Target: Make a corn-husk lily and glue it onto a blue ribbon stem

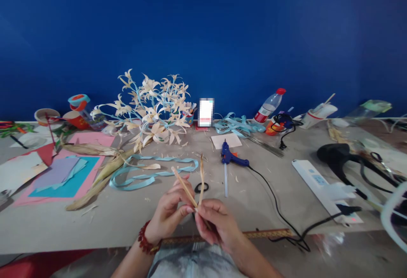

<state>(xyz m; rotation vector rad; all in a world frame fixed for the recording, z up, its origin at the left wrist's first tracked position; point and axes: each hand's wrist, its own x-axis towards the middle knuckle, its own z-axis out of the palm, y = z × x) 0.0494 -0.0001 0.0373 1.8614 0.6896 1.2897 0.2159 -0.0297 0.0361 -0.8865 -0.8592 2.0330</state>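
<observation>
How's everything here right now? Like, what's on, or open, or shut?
Left hand: pinching dry strips
Right hand: pinching them too
Glue gun: lying down, glue stick in back
Power strip: red light on
Bottle: cap on
Screen: lit
Blue ribbon: loose, looping
Flowers: petals open

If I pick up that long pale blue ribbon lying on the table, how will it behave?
The ribbon will probably be floppy, since it lies in loose curves and twists. It looks thin and flat, so it is likely light for its length. One end may trail and could brush the dried husk beside it.
</observation>
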